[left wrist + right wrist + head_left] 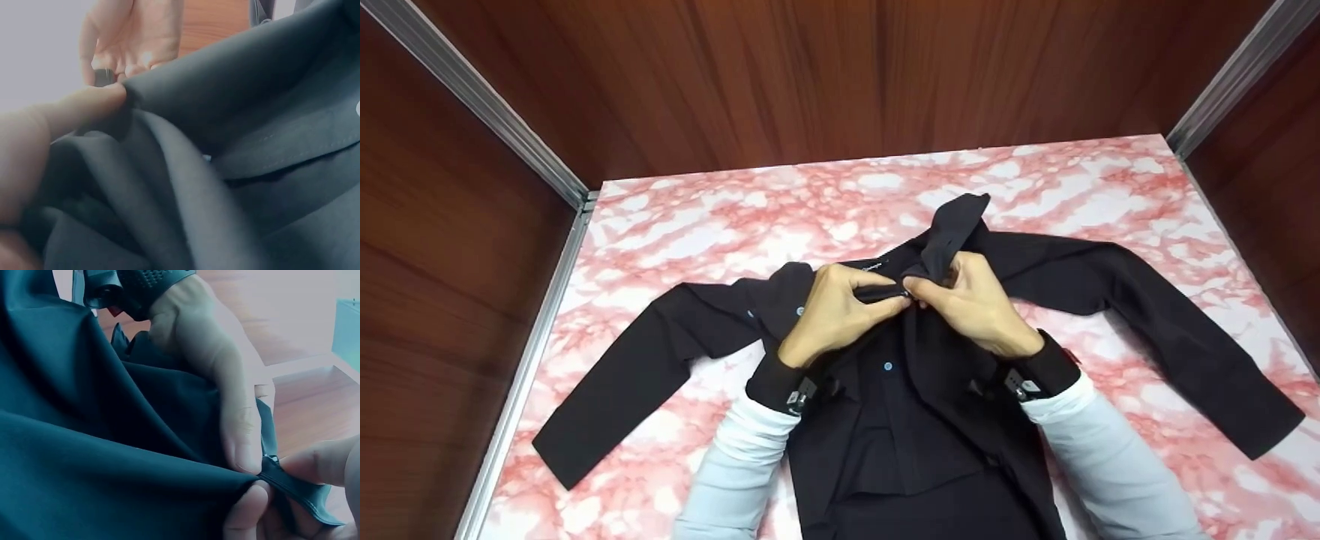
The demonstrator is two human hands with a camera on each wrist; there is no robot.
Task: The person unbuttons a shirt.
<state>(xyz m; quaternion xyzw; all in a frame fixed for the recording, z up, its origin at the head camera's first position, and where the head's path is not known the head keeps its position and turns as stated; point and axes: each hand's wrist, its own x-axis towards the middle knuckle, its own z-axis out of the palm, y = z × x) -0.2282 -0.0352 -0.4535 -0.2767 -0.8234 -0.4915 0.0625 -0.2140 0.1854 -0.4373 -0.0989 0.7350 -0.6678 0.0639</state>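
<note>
Near a black neck label [873, 265] whose pale writing is illegibly small, the left hand [837, 313] and right hand [979, 306] angle inward, both pinching the black long-sleeved cloth shirt [930, 450] on the red-and-white marbled table [810, 199].

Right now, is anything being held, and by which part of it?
Yes, the black shirt: the left hand and right hand both pinch fabric at the front of its neck.

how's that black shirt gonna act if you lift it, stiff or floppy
Likely floppy: the black shirt bunches in loose, soft folds. Its long sleeves, spread out across the table, would probably dangle and trail behind.
</note>
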